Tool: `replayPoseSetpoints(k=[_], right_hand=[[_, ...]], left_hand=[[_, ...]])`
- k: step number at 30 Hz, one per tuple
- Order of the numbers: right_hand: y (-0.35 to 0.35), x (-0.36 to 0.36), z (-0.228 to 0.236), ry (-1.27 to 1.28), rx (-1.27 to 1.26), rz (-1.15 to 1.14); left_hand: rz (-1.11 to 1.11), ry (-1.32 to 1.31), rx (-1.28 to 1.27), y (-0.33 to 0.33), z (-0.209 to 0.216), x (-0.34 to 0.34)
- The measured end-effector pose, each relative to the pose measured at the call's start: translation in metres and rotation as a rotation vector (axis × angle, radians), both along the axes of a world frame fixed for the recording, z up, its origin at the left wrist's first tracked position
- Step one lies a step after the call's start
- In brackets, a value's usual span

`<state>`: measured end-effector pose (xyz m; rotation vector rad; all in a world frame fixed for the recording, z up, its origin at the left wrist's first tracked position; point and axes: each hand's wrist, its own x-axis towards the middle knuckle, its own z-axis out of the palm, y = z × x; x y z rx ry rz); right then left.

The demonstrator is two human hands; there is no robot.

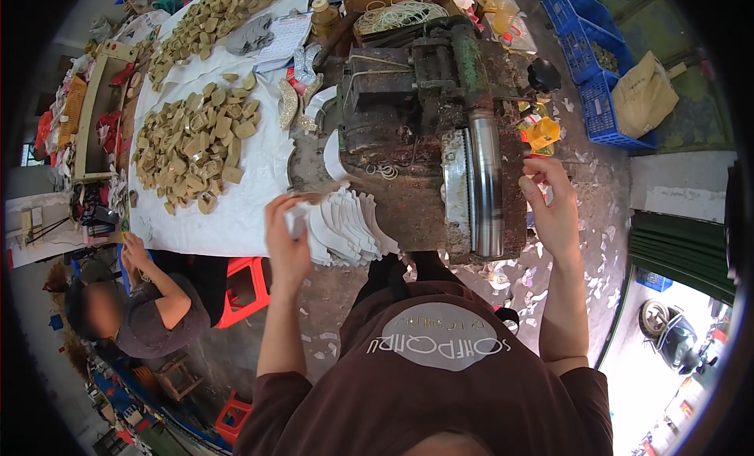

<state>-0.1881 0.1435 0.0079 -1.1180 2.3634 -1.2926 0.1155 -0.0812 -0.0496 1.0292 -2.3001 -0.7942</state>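
A fanned stack of thin white curved pieces (345, 227) lies at the table's near edge. My left hand (287, 240) is at the stack's left end, its fingers and thumb closed about a white curved piece; motion blurs it slightly. To the right, my right hand (554, 208) hovers beside the machine with loosely bent fingers, thumb apart, and nothing visible in it. Nearest to it are the machine's shiny metal roller (487, 189) and a small dark red knob (527, 149). Another white curved piece (333, 156) leans against the machine's left side.
Brownish blocks (196, 142) are heaped on the white-covered table (263, 181). A seated co-worker (157, 307) is at the left beside a red stool (245, 291). Blue crates (601, 102) stand at the far right. White scraps litter the floor. A yellow container (542, 131) sits right of the machine.
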Motion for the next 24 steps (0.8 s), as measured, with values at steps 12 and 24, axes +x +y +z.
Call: replayPoseSetpoints(k=[12, 24], right_hand=[[-0.012, 0.016, 0.013, -0.02, -0.099, 0.084], [-0.052, 0.096, 0.007, 0.216, -0.201, 0.182]], left_hand=[[-0.289, -0.329, 0.271, 0.009, 0.014, 0.021], [-0.362, 0.993, 1.299, 0.088, 0.055, -0.107]])
